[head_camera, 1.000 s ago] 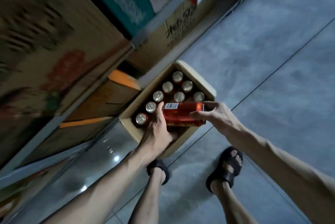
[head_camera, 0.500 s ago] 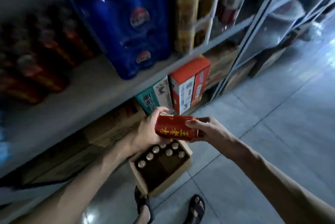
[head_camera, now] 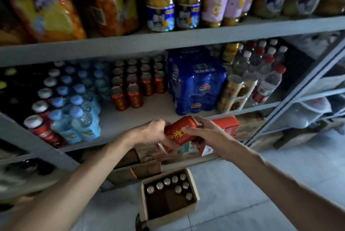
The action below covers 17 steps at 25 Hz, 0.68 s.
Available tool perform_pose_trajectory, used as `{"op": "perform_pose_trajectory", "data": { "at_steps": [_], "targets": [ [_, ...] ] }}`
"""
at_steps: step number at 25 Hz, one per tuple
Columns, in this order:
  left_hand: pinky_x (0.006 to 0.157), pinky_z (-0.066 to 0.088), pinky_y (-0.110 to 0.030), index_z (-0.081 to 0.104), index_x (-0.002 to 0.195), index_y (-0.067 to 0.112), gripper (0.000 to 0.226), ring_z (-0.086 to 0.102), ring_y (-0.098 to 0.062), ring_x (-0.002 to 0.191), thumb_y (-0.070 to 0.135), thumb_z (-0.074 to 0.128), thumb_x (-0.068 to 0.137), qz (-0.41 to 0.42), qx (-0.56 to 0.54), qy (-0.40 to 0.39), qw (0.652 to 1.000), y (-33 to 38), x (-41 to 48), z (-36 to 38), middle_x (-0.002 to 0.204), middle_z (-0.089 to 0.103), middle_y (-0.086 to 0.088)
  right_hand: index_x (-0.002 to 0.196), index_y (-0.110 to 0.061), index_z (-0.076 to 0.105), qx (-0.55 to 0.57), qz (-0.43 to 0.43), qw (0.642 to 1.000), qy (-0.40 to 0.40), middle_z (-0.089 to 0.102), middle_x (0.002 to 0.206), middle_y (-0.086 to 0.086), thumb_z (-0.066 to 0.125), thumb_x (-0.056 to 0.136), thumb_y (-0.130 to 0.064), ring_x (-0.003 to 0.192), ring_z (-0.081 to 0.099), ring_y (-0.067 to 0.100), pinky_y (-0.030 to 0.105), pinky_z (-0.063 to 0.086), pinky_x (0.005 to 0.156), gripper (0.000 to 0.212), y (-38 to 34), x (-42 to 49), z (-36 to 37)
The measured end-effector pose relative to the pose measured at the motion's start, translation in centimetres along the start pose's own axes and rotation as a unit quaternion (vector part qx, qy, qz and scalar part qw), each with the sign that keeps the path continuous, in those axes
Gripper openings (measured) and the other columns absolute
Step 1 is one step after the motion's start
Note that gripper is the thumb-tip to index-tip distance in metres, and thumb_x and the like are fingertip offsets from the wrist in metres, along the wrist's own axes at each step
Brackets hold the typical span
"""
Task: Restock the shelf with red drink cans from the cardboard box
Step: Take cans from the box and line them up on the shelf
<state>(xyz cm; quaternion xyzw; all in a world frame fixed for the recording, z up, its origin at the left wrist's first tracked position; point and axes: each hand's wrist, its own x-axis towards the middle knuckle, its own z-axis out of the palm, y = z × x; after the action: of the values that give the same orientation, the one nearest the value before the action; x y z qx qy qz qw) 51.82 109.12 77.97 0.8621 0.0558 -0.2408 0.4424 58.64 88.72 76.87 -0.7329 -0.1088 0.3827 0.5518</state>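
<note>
A red drink can (head_camera: 177,129) with yellow lettering lies on its side between both hands, just in front of the middle shelf (head_camera: 130,116). My left hand (head_camera: 153,133) grips its lower end and seems to hold a second can beneath it. My right hand (head_camera: 201,131) grips the upper end. Red cans (head_camera: 137,83) stand in rows at the middle of that shelf, with bare shelf in front of them. The open cardboard box (head_camera: 194,189) sits on the floor below, with several cans along its far side.
A blue shrink-wrapped pack (head_camera: 196,83) stands right of the red cans and blue-capped bottles (head_camera: 74,100) to their left. Jars (head_camera: 186,0) and snack bags fill the top shelf. Cartons sit under the middle shelf. A slanted metal upright (head_camera: 298,90) is at the right.
The view rose from the box on the floor to the shelves. Both hands lifted the red can out of the box and carried it up to the front of the middle shelf.
</note>
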Motion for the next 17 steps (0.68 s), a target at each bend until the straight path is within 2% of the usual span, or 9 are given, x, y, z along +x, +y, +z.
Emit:
{"op": "perform_pose_trajectory", "data": {
  "at_steps": [2,4,8,13,15,17],
  "targets": [
    [0.084,0.058,-0.029,0.065,0.114,0.024,0.054,0.069,-0.009,0.093,0.035,0.087,0.066,0.002,-0.042,0.015,0.999,-1.2,-0.7,-1.3,0.104,0.073,0.004,0.122,-0.023,0.061,-0.017,-0.019,1.0,0.0,0.074,0.098,-0.001,0.08,0.076,-0.041,0.077,0.07,0.005,0.022,0.055,0.064,0.053,-1.7,1.1,1.4],
    [0.081,0.056,-0.022,0.062,0.119,0.024,0.053,0.067,-0.008,0.097,0.035,0.083,0.072,-0.001,-0.073,0.023,0.997,-2.1,-1.0,-2.2,0.107,0.071,0.004,0.121,-0.023,0.062,-0.049,-0.024,0.998,-0.016,0.073,0.096,0.0,0.079,0.076,-0.046,0.072,0.067,0.004,0.017,0.048,0.057,0.053,-2.7,2.6,2.3],
    [0.096,0.052,-0.033,0.061,0.123,0.025,0.062,0.067,-0.012,0.104,0.048,0.08,0.069,-0.014,-0.145,0.017,0.989,-5.8,-0.9,-4.3,0.113,0.071,0.004,0.12,-0.025,0.06,-0.099,0.005,0.995,-0.034,0.071,0.105,0.004,0.077,0.076,-0.048,0.095,0.067,0.018,0.026,0.053,0.072,0.052,-4.3,6.4,4.4],
    [0.096,0.05,-0.03,0.062,0.12,0.024,0.051,0.064,-0.009,0.105,0.037,0.081,0.074,-0.017,-0.187,0.071,0.98,-8.6,0.0,-5.5,0.112,0.07,0.007,0.107,-0.014,0.066,-0.158,0.021,0.986,-0.053,0.076,0.092,0.009,0.083,0.072,-0.042,0.076,0.071,0.016,0.027,0.057,0.066,0.048,-5.2,10.7,6.8],
    [0.097,0.049,-0.03,0.06,0.121,0.022,0.052,0.062,-0.01,0.108,0.034,0.08,0.075,-0.003,-0.201,0.102,0.974,-9.9,1.2,-5.7,0.114,0.068,0.006,0.101,-0.02,0.069,-0.207,-0.013,0.977,-0.06,0.075,0.091,0.003,0.084,0.072,-0.037,0.081,0.07,0.012,0.028,0.059,0.074,0.037,-5.8,12.6,6.8],
    [0.102,0.046,-0.032,0.055,0.127,0.022,0.057,0.058,-0.014,0.118,0.038,0.078,0.077,-0.009,-0.167,0.161,0.973,-11.6,2.5,-5.5,0.125,0.062,0.004,0.105,-0.027,0.068,-0.277,-0.069,0.958,-0.028,0.073,0.098,-0.005,0.087,0.063,-0.042,0.092,0.068,0.011,0.032,0.056,0.085,0.048,-6.5,15.0,6.5]
  ]
}}
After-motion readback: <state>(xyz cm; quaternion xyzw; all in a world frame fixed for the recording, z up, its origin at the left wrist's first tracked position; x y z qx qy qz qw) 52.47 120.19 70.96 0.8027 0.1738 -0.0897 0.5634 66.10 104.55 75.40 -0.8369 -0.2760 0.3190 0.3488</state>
